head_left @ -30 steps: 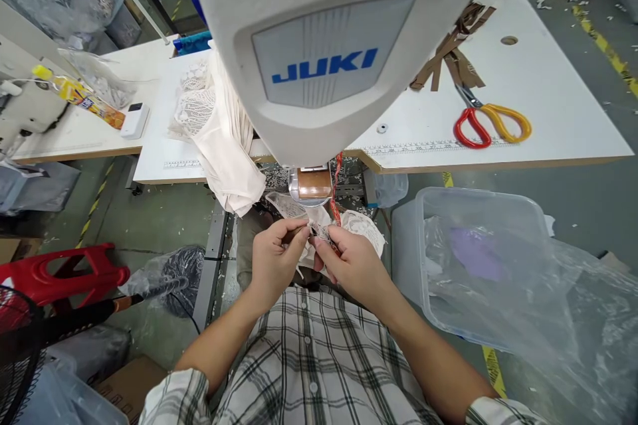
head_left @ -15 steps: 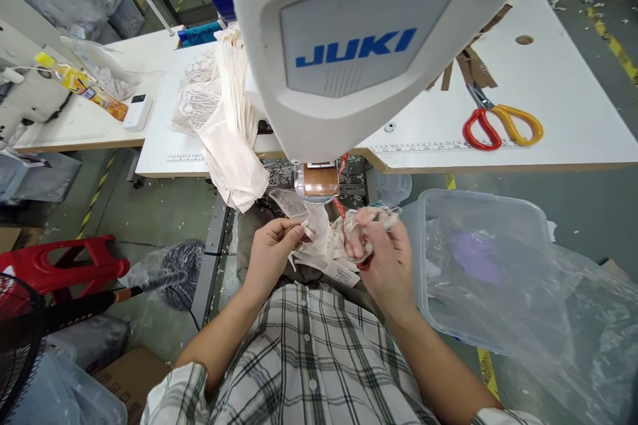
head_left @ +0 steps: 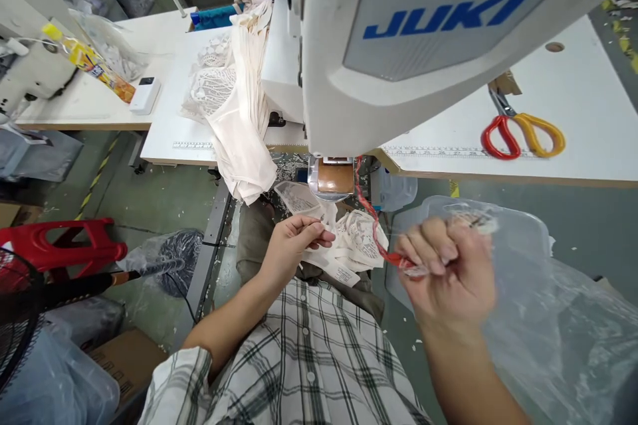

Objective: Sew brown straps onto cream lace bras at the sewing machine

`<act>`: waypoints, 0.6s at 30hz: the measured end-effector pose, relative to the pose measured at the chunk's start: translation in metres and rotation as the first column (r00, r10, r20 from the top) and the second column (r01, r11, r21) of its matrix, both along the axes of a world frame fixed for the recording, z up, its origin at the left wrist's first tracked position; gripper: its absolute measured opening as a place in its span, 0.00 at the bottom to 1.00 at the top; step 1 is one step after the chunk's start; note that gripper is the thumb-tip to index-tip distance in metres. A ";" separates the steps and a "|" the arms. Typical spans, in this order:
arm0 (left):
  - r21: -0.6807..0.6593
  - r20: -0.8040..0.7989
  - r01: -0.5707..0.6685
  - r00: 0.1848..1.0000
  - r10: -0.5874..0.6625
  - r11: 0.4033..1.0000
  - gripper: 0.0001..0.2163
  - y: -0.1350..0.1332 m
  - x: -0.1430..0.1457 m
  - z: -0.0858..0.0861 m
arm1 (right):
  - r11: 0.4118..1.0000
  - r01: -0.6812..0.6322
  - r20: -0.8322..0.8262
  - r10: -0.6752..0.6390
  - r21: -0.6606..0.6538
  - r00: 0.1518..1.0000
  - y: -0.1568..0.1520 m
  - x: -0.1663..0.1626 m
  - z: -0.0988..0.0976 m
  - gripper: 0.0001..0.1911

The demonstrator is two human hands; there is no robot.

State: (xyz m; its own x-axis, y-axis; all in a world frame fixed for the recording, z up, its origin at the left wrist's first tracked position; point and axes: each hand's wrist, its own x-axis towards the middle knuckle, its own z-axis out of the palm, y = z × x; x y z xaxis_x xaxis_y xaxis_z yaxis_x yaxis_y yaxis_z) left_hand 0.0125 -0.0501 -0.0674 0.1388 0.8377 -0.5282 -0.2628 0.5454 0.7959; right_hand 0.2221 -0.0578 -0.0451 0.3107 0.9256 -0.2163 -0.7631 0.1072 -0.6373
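Observation:
Across my lap lies a cream lace garment (head_left: 366, 238) with a white printed label (head_left: 345, 273). My left hand (head_left: 302, 239) is closed in a pinch at its upper left part; the fingertips hide the exact spot. My right hand (head_left: 448, 265), raised to the right and a little blurred, is closed around the end of a red cord (head_left: 375, 229). Pale, lacy scraps (head_left: 473, 216) show at the top of that fist; anything else inside is hidden. The cord runs up to the sewing machine head (head_left: 339, 106), above the garment.
Stacked cream pieces (head_left: 244, 146) hang over the table edge at left. Scissors (head_left: 521, 136) with red and yellow handles lie on the right tabletop (head_left: 438, 139). A clear plastic bin (head_left: 523, 265) stands at right, a red stool (head_left: 60, 246) at left.
My right hand has moved right and up, away from the garment, drawing the red cord out with it. The left hand has shifted slightly right, and the view has turned left.

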 end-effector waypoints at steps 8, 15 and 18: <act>-0.041 0.030 0.004 1.000 -0.003 0.999 0.12 0.010 -0.019 0.002 | 0.851 0.489 0.419 -0.381 -0.190 0.825 0.034 0.100 -0.045 0.14; 0.016 -0.072 0.271 0.960 -0.269 0.963 0.14 0.017 -0.028 0.017 | 0.778 0.282 0.776 0.613 -0.562 -0.146 0.010 0.141 -0.062 0.13; 0.081 -0.354 0.635 0.739 -0.573 0.768 0.13 0.021 -0.019 0.046 | 0.835 -0.229 0.853 0.431 -0.500 -0.294 -0.002 0.082 -0.033 0.27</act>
